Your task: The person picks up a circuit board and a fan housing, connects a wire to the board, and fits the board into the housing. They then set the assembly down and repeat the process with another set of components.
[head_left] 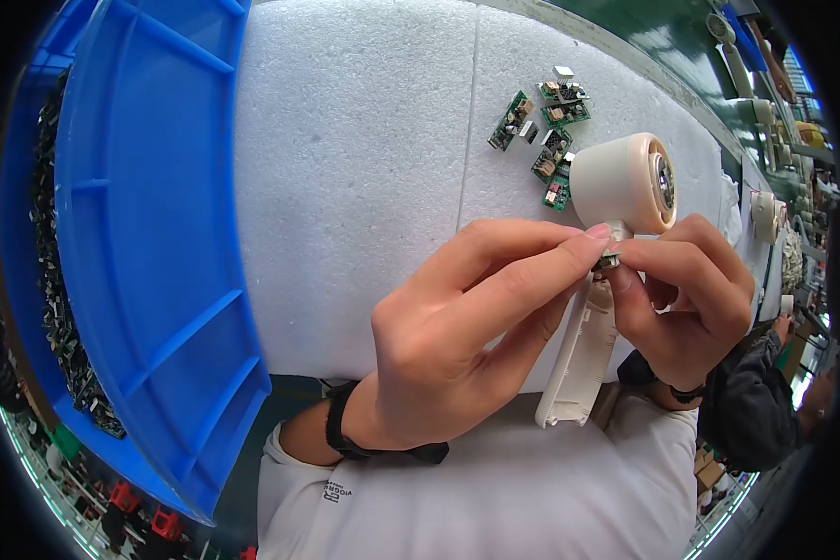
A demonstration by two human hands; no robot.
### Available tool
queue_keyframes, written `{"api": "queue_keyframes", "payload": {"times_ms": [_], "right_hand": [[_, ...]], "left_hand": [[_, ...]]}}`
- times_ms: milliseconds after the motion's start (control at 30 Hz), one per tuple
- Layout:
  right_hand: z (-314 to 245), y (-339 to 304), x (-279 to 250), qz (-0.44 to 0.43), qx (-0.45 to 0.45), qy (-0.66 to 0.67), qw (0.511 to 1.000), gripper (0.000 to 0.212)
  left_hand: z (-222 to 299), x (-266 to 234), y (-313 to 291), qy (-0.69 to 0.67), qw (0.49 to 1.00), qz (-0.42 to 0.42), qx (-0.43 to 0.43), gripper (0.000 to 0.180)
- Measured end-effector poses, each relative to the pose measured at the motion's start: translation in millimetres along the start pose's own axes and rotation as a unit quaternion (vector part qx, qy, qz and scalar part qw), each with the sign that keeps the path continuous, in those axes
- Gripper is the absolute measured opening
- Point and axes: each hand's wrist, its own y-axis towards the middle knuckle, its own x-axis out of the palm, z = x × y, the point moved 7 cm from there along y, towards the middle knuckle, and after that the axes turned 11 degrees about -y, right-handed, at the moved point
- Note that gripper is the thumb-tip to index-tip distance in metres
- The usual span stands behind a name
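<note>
My left hand point(457, 327) and my right hand point(689, 294) meet over the neck of a cream-coloured hair dryer body point(614, 187). Its round head lies on the white foam surface, and its open half-shell handle point(579, 369) points toward me. Between the fingertips of both hands is a small circuit board point(608, 261), pinched at the top of the handle and mostly covered. Both hands are closed, thumb against forefinger. Just beyond the dryer head lie several green circuit boards point(553, 149) with components on them.
A white foam sheet point(355, 159) covers the table. On the left stands a blue plastic bin point(149, 233), with many small dark parts point(65, 327) beyond its wall. At the right, more dryer bodies point(763, 215) lie along a green bench, near another person in dark clothing point(751, 401).
</note>
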Motion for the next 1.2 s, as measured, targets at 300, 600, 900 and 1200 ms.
{"api": "queue_keyframes", "payload": {"times_ms": [300,600,900,1200], "right_hand": [[2.5,0.5,-2.8,0.024,-0.037,-0.012,0.999,0.019],[4.8,-6.0,2.5,0.057,0.076,0.130,0.987,0.022],[4.8,-8.9,3.0,0.094,0.082,0.101,0.987,0.019],[9.2,10.2,-17.4,0.041,-0.011,-0.004,0.999,0.034]], "left_hand": [[6.4,6.1,-2.0,0.078,0.995,-0.004,0.059,0.040],[29.3,25.3,-11.2,0.259,0.952,0.000,0.164,0.031],[28.7,39.4,-13.0,0.350,0.917,0.004,0.191,0.030],[16.8,31.2,-6.4,0.198,0.970,-0.004,0.139,0.037]]}}
